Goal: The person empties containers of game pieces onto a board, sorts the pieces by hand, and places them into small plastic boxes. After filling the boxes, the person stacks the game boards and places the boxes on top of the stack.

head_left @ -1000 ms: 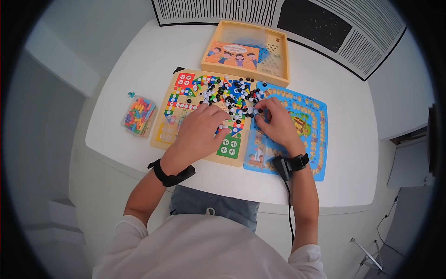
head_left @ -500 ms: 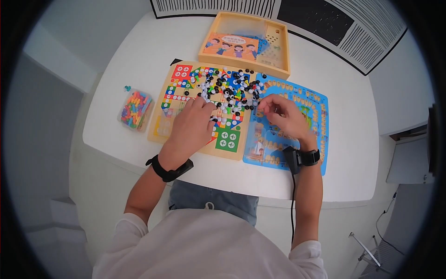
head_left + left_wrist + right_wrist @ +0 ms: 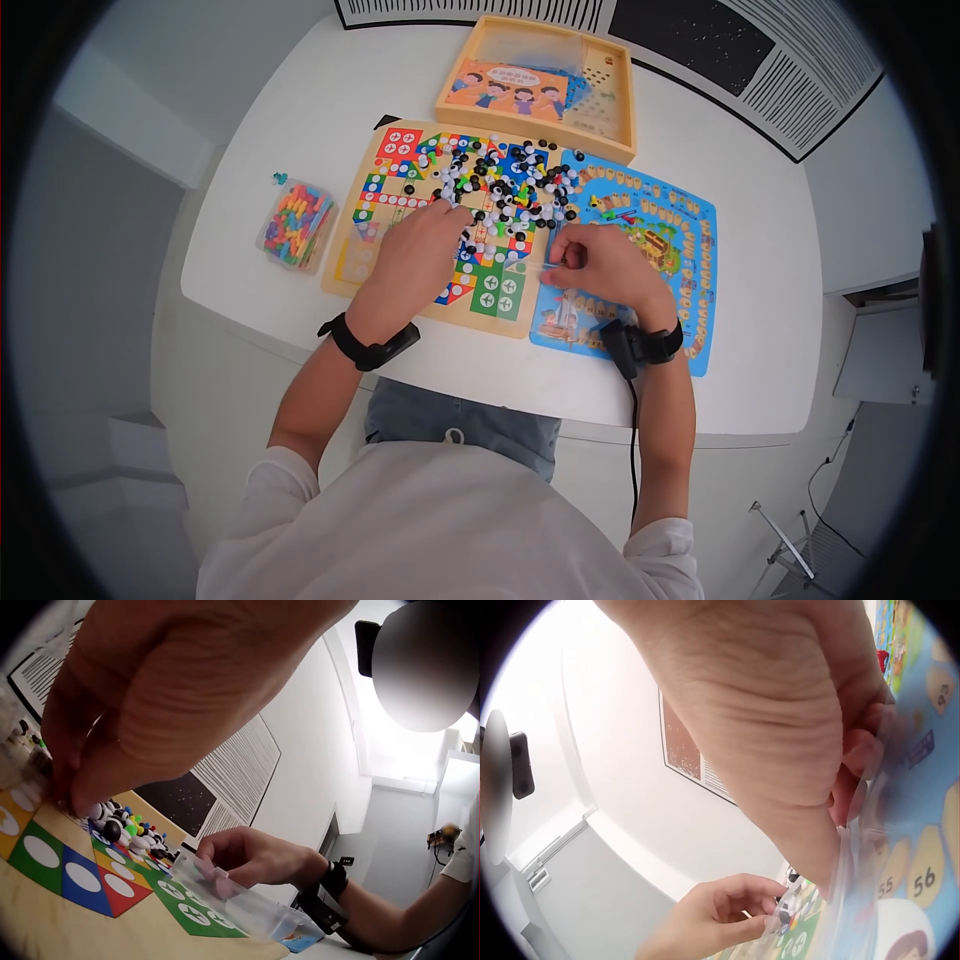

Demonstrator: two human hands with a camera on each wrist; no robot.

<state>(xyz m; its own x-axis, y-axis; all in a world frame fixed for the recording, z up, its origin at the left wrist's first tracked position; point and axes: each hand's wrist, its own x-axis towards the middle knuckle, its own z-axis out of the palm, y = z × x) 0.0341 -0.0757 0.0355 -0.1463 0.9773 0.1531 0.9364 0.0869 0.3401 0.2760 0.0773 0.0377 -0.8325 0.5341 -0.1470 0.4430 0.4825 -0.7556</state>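
A heap of small black, white and coloured game pieces (image 3: 515, 190) is spread over the ludo board (image 3: 500, 322). At the near side of the heap, my left hand (image 3: 412, 262) points its fingers down onto the board. In the right wrist view its thumb and fingers pinch small black-and-white pieces (image 3: 784, 909). My right hand (image 3: 605, 265) grips the wall of a clear plastic box (image 3: 262, 913), fingers curled over the rim. The box lies across the seam between the ludo board and the blue numbered board (image 3: 700, 290), tilted in the left wrist view.
To the left stands a clear tub (image 3: 276, 262) of bright coloured pegs, with a small teal piece (image 3: 280, 178) behind it. A wooden tray (image 3: 626, 115) holding an orange booklet (image 3: 505, 90) is at the back. A cable (image 3: 634, 450) hangs from the right wrist.
My right hand has drawn nearer to me and now grips the clear box, which has shifted left over the green corner. The left fingers have moved slightly along the near side of the heap.
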